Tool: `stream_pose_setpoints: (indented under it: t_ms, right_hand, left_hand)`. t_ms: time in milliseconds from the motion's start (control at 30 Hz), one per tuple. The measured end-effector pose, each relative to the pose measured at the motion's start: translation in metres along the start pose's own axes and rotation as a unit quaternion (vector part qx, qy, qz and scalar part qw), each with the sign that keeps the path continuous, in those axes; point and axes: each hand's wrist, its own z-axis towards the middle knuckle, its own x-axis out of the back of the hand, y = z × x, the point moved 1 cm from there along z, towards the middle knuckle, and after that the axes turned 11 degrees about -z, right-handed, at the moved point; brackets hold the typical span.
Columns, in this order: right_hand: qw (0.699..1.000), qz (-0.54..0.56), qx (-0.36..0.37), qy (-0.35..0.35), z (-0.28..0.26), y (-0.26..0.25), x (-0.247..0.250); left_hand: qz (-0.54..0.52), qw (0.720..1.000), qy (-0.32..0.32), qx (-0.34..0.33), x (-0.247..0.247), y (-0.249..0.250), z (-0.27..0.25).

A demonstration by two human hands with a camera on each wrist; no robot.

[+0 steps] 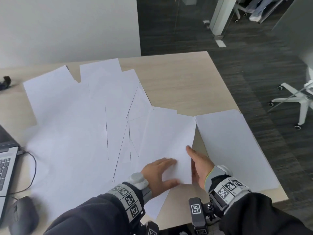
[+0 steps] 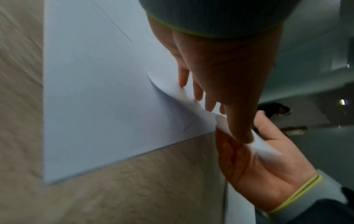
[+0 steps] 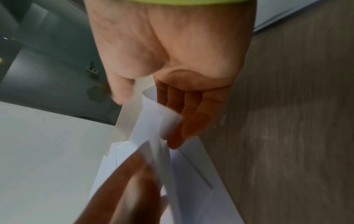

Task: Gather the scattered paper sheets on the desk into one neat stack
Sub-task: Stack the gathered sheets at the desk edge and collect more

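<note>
At near right of table (image 1: 177, 78) | stack (image 1: 237, 150) begun, square | scattered sheets (image 1: 76, 124) fanned left to centre, most ungathered | left hand (image 1: 159, 173) flat on top sheet (image 1: 169, 136) | right hand (image 1: 200, 167) grip pinches that sheet's near edge, seemingly lifting it.

Head view looks down over the desk (image 1: 177, 78); both wrist views sit close, sharing the lifted sheet (image 1: 171, 133).

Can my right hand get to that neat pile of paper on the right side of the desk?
Probably yes. The neat pile lies just beside the right hand with nothing between them, though that hand is pinching the edge of a sheet.
</note>
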Motion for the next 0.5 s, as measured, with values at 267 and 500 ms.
stream_pose_setpoints:
  t_ms: [267, 500]
  right_hand:
    - [0.977, -0.16, 0.071, 0.122, 0.006, -0.004, 0.045]
    - [0.962, -0.129, 0.129, 0.202, -0.001, -0.021, 0.082]
  left_hand:
    - [-0.002, 0.988, 0.147, 0.045, 0.025, -0.027, 0.014]
    - [0.167, 0.978, 0.031, 0.119, 0.025, -0.03, 0.026]
